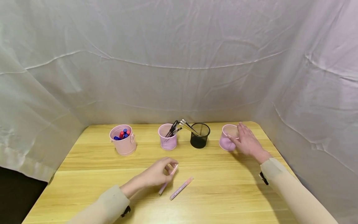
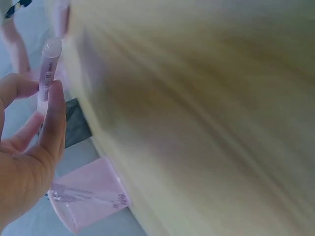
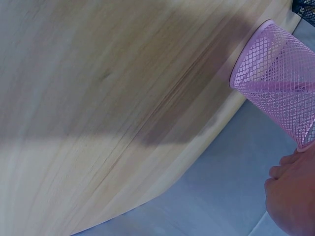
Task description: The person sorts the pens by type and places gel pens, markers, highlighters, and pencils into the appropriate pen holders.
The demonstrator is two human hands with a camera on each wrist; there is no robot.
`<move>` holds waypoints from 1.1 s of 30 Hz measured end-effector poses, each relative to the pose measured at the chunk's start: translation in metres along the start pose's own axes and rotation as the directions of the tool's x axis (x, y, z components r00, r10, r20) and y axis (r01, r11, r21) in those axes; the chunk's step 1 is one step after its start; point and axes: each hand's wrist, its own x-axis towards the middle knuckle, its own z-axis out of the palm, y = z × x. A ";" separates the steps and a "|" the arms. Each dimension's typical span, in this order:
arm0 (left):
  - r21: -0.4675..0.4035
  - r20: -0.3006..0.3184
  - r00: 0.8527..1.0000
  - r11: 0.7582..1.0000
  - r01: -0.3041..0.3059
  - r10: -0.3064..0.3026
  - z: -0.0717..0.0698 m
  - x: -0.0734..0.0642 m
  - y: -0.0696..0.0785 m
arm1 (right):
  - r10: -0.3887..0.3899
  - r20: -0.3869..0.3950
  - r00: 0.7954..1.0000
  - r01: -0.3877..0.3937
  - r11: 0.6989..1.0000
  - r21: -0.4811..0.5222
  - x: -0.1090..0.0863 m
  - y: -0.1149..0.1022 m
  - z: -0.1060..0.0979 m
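Note:
A slim pink-and-purple marker pen [image 2: 48, 71] is pinched between the thumb and fingers of my left hand [image 1: 159, 173], low over the table. Just right of it, a similar purple marker pen [image 1: 181, 188] with a peach end lies slanted on the wood. My right hand [image 1: 247, 141] is at the rim of the right-hand pink mesh pen holder [image 1: 226, 143], its fingers extended along the far side and the thumb toward the near side. In the right wrist view, the fingers [image 3: 283, 169] meet the rim of that mesh holder [image 3: 280, 73]. I see nothing inside it.
Along the back stand a pink bucket [image 1: 125, 147] of red and blue pens, a pink mesh holder [image 1: 168, 144] with black pens, and a black mesh holder [image 1: 198, 142] with pencils. Pale cloth [image 1: 179, 87] hangs behind the wooden table [image 1: 223, 199].

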 end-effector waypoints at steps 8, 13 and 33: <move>-0.127 -0.116 0.992 0.990 -0.057 0.042 -0.006 0.017 0.016 | -0.004 -0.007 1.000 0.004 1.000 -0.013 -0.002 0.000 0.000; -0.218 -0.176 0.982 0.971 -0.103 0.065 -0.010 0.029 0.029 | -0.005 -0.018 1.000 0.005 1.000 -0.016 -0.002 0.001 0.000; -0.326 -0.325 0.929 0.901 -0.287 0.179 -0.003 0.100 0.083 | -0.008 -0.023 1.000 0.008 1.000 -0.011 0.000 -0.002 -0.001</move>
